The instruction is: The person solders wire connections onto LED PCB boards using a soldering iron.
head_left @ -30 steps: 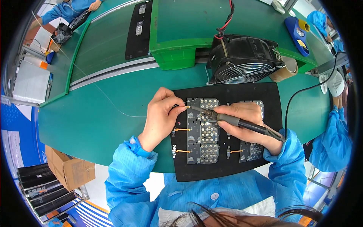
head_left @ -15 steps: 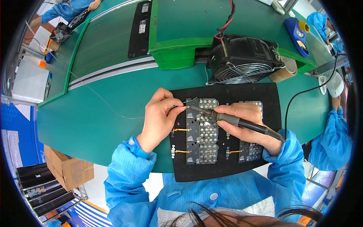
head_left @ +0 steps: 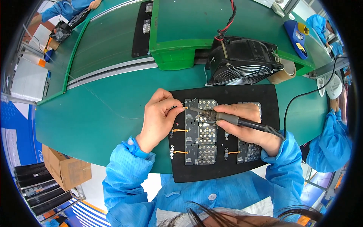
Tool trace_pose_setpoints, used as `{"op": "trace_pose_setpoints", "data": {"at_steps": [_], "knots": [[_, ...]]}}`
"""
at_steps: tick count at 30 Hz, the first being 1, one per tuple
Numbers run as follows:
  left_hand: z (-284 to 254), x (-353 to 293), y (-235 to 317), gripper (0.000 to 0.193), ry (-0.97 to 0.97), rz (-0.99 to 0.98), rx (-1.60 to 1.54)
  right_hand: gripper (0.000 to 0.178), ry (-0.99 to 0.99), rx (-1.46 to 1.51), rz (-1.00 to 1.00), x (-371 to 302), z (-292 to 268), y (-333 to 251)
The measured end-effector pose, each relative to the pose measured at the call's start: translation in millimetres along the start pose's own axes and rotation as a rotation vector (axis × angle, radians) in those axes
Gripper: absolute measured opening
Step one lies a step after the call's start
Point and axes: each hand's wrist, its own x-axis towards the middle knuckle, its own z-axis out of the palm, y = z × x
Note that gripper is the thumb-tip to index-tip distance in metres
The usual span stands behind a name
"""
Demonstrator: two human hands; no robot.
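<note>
Board (head_left: 191, 117) at the top of the nearer-to-left column is met from both sides at its upper left edge; with that spot taken as the clock's centre, the left hand (head_left: 160, 117) is placed between eight and nine o'clock and the right hand (head_left: 245, 110) at about three. The left thumb and forefinger are pinched narrow on a thin wire (head_left: 190, 101), whose short end is pointed toward two o'clock, over the board; whether the small orange tab (head_left: 186, 108) beside the fingertips is also gripped cannot be told. The soldering iron (head_left: 257, 126) is held pen-fashion by the right fingers, its long axis laid from the centre toward between three and four o'clock. The left fingertips are set closer to the edge, while the right ones are kept back along the handle. Tip and tab are seen almost together, though contact cannot be made out. Two more boards (head_left: 191, 138) are lined up toward six o'clock on the black mat (head_left: 227, 171).
</note>
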Motion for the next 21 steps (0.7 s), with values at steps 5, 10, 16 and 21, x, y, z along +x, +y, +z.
{"op": "trace_pose_setpoints", "data": {"at_steps": [5, 10, 16, 21], "knots": [[-0.2, 0.7, 0.0, 0.012, -0.005, 0.004, 0.001, 0.031, -0.017, -0.006, 0.012, 0.4, -1.9, -1.7], [-0.5, 0.6, -0.4, 0.012, -0.007, 0.007, -0.007, 0.031, -0.007, -0.011, 0.004, 1.0, -2.2, -2.0], [-0.8, 1.1, 0.3, 0.013, -0.012, -0.002, -0.011, 0.031, -0.002, -0.002, 0.006, 0.5, -1.3, -1.1], [-0.6, 0.8, 1.3, 0.013, -0.015, -0.014, -0.013, 0.031, -0.010, 0.000, -0.001, -0.4, -3.1, -2.2]]}}
